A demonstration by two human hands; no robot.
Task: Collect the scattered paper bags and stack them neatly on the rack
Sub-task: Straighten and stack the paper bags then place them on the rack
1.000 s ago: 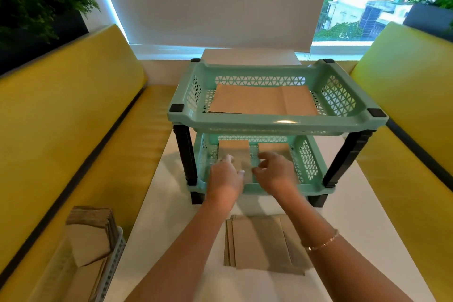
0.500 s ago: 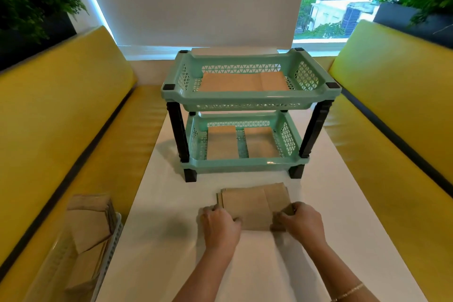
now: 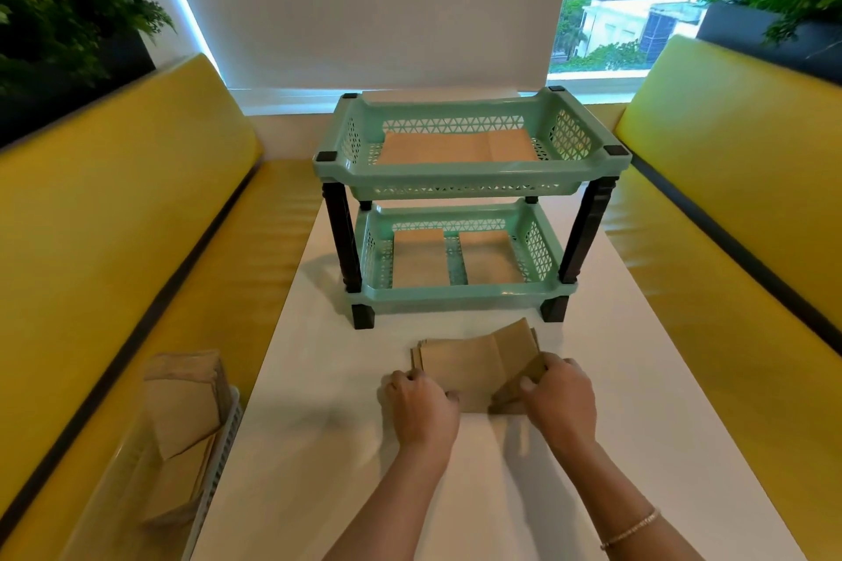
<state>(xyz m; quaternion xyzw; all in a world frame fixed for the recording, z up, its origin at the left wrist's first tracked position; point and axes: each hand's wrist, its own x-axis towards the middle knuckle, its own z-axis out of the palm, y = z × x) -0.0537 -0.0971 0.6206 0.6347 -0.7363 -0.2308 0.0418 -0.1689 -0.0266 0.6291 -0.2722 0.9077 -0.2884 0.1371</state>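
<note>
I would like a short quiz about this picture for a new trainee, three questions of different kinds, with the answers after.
1. True or false: the top tier of the green rack holds no paper bags.
2. What does the right hand do? A) rests flat on the table B) lifts one end of the bag stack C) holds a rack leg
3. Fill in: on the bottom tier, two piles lie ____ with a gap between them.

Key
1. False; brown bags lie in it.
2. B; the left hand holds the other end.
3. Side by side.
</note>
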